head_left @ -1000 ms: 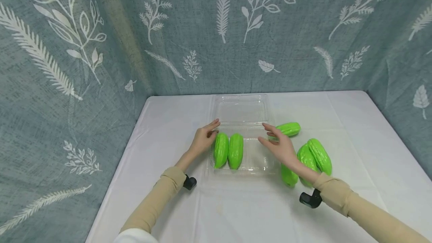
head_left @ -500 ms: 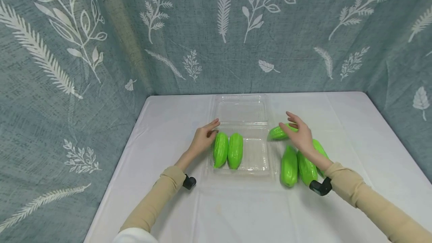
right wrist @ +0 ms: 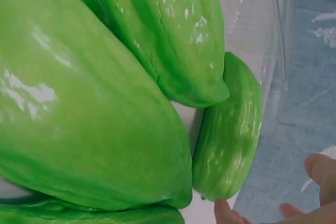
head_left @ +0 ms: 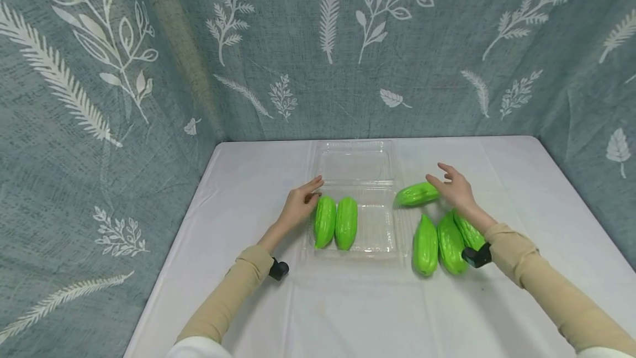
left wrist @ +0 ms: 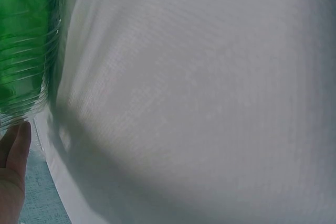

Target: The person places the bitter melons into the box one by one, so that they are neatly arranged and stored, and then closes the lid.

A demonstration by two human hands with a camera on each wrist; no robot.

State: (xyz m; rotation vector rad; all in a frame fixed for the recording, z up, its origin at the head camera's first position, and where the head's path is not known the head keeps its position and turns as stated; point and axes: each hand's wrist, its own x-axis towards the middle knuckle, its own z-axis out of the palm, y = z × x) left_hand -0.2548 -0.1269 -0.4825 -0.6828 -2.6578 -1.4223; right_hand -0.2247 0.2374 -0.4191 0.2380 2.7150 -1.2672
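loose gourd could roll

head: the clear container [head_left: 380, 225] holds two green gourds [head_left: 346, 222] in its left half, lid [head_left: 355, 163] laid back. right of the container lie a loose gourd [head_left: 414, 194] and three other gourds [head_left: 451, 245]. the right hand [head_left: 454, 189], thumb and fingers spread, is at the loose gourd's outer end; an off-centre touch could roll it.

left wrist: the left hand [left wrist: 12, 174] has straight fingers at the container's edge; pushing harder might shift it.

right wrist: a fingertip is at the loose gourd; touching or not, i cannot tell.
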